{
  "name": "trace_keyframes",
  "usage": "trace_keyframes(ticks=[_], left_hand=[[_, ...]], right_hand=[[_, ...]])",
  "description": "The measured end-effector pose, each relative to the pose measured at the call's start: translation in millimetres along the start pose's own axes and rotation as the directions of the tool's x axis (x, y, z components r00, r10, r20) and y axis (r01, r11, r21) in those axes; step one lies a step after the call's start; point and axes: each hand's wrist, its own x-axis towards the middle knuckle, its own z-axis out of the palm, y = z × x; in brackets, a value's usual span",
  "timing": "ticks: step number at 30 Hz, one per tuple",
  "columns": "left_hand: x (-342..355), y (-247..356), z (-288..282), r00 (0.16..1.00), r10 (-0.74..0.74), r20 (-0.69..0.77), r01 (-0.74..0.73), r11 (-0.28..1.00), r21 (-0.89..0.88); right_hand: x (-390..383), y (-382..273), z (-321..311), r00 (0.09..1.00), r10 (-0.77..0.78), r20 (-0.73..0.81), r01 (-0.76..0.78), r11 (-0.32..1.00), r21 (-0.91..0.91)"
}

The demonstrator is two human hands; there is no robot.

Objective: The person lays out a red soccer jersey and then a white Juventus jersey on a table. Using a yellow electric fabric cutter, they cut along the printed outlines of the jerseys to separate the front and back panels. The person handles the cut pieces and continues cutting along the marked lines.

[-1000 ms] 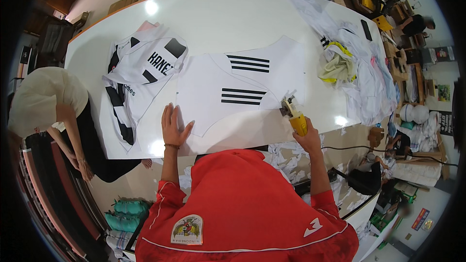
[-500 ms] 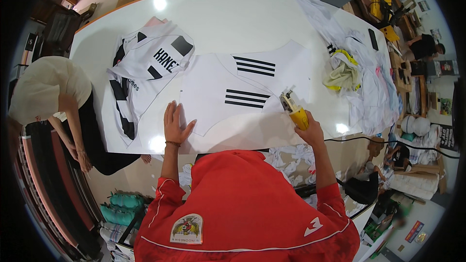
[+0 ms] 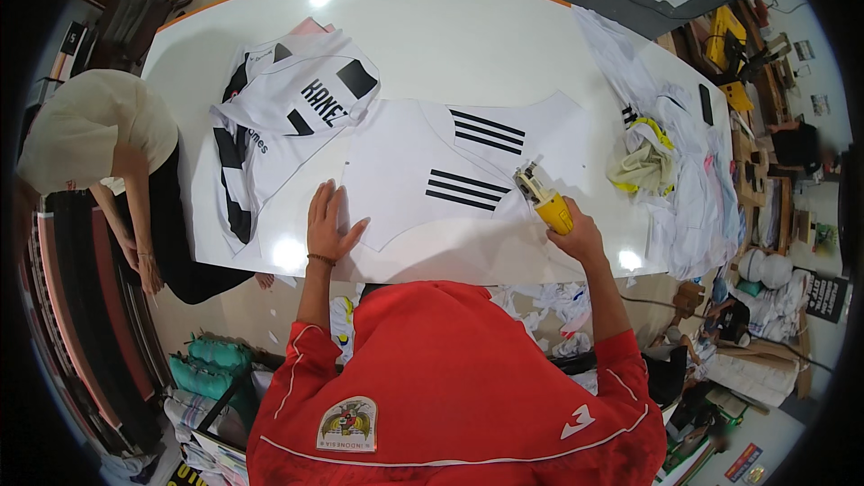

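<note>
Sheet of white fabric printed with two blocks of black stripes lies flat on the glossy white table with an orange far edge, between the fingers of the two hands and beyond them. Left hand, with a dark beaded bracelet at the wrist, is palm down at the sheet's left side. Its fingers are extended and slightly apart, the thumb spread toward the stripes; they grip nothing. Whether the palm bears on fabric or bare table cannot be told. Right hand has its fingers clamped around a yellow-bodied handheld cutter with a metal head. The head points away from these fingers, up and left, just beside the lower stripe block; blade contact cannot be confirmed. A folded white jersey with black patches lies beyond the left fingertips, to their left. A loose heap of white fabric and a pale crumpled piece with yellow edging lie right of the right fingers. A person in a cream top is well left of the left fingers.
</note>
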Motion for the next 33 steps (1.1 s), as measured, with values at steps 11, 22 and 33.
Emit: trace_keyframes(ticks=[11, 22, 33], left_hand=[[2.1, 3.5, -3.1, 0.999, -0.033, 0.002, 0.033, 0.999, 0.000], [1.1, 0.9, -2.8, 0.999, -0.037, -0.003, 0.037, 0.999, 0.001], [1.6, 2.2, -4.5, 0.996, -0.089, 0.017, 0.089, 0.996, -0.017]], right_hand=[[36.3, -23.7, -22.0, 0.993, -0.061, 0.102, 0.070, 0.994, -0.088], [71.9, -52.8, -29.0, 0.978, -0.151, 0.147, 0.174, 0.971, -0.162], [102.4, -94.1, -34.1, 0.958, -0.158, 0.239, 0.214, 0.949, -0.230]])
